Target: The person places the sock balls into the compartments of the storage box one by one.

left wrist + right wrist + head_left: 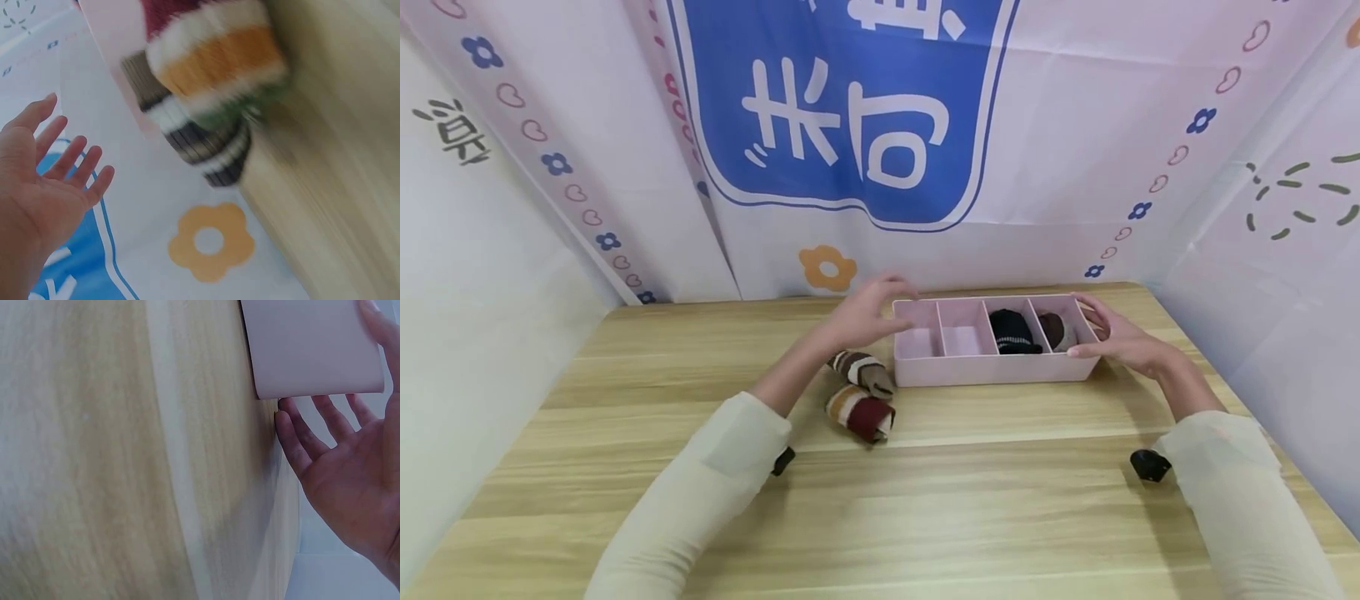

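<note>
A pink divided storage box (pixel 992 372) stands at the back of the table. My right hand (pixel 1123 343) holds its right end, the thumb on the front rim and the fingers around the end wall. Over the box's left end hovers my left hand (pixel 867 317), fingers spread and holding nothing. Two rolled socks lie left of the box: a brown-and-white striped sock (pixel 859 369) and, nearer, a maroon, orange and white sock (pixel 859 411). Inside the box, a black rolled sock (pixel 1011 329) fills the third compartment; a brown-and-grey one (pixel 1054 331) sits in the rightmost.
The wooden table (pixel 970 500) ends at a white printed cloth (pixel 1045 183) hanging behind the box. Cloth also hangs along both sides. A small black object (pixel 1150 465) shows by the right sleeve, and another (pixel 782 461) by the left.
</note>
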Motion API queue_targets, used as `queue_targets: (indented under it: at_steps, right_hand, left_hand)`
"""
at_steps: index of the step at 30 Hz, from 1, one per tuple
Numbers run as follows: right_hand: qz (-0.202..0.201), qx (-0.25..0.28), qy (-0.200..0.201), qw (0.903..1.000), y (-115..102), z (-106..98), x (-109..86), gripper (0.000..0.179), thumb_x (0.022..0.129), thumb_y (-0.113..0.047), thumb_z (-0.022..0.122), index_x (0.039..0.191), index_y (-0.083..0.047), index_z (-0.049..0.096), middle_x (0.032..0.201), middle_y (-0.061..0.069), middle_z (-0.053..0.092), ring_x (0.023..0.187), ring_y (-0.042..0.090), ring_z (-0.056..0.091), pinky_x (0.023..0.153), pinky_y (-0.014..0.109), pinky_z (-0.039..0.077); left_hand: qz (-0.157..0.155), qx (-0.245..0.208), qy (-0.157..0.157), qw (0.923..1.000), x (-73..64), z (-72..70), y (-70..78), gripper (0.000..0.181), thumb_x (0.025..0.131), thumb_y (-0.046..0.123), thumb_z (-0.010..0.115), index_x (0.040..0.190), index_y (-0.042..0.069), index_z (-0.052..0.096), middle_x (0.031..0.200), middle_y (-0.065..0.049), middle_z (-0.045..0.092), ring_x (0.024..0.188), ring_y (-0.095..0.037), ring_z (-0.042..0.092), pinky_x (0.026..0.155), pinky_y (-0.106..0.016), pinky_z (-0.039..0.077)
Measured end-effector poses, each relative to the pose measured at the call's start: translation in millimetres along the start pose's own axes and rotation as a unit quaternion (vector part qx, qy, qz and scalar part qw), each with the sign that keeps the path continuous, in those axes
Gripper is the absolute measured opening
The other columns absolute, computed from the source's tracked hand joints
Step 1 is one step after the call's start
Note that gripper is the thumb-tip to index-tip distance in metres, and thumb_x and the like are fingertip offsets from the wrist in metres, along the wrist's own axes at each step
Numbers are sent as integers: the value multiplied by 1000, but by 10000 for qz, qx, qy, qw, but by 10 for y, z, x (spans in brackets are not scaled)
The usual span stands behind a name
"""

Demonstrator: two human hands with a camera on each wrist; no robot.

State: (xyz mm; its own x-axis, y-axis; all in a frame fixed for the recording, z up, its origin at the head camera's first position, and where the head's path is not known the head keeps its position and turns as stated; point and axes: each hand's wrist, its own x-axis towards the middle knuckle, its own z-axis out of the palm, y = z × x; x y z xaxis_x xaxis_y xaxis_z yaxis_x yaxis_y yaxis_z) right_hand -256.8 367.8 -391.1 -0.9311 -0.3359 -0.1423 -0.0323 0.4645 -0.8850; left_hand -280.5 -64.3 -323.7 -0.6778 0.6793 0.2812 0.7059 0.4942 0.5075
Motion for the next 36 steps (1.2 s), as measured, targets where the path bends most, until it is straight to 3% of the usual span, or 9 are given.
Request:
queue_targets:
  at_steps: [10, 17, 25, 31, 36]
  right_hand:
    - [-12, -3, 11, 10000, 24, -8, -9, 107, 92, -8, 75, 167, -11, -2, 170, 28, -6, 154, 51, -4, 120, 70, 5]
    - [-7, 16, 5, 10000, 18, -2, -8, 108, 91, -8, 75, 166, -11, -2, 170, 27, -6, 155, 50, -5, 121, 69, 4]
    - [6, -31, -18, 10000, 11, 7, 0, 108, 92, -10, 75, 167, -12, -3, 170, 28, -7, 154, 51, -5, 120, 70, 4]
    - [1, -6, -9, 10000, 15, -8, -8, 108, 91, -8, 74, 166, -13, -3, 170, 28, -7, 154, 51, -6, 120, 71, 4]
    - [-28, -27, -13, 10000, 17, -8, -7, 108, 91, -8, 74, 166, -12, -2, 169, 29, -4, 155, 51, -4, 120, 70, 5]
  left_hand:
    - [-527, 148, 424, 9976, -436, -107, -156, 36, 93, 14, 75, 123, -5, 70, 128, -23, 62, 124, -42, 57, 108, -56, 44]
    - [-974, 241, 363, 9943, -659, -119, -198, 41, 91, 19, 78, 125, -2, 69, 131, -22, 60, 119, -42, 58, 101, -55, 49]
    - [-1231, 326, 260, 9915, -921, -85, -246, 47, 90, 24, 80, 127, -2, 68, 131, -22, 61, 115, -42, 60, 95, -55, 53]
    - [-1454, 296, 244, 9886, -1036, 5, -270, 60, 87, 30, 84, 133, -4, 63, 128, -23, 61, 110, -40, 61, 91, -52, 55]
    - [-1586, 333, 245, 9865, -1047, 94, -265, 66, 86, 37, 83, 134, -3, 62, 126, -21, 59, 109, -37, 61, 92, -52, 55]
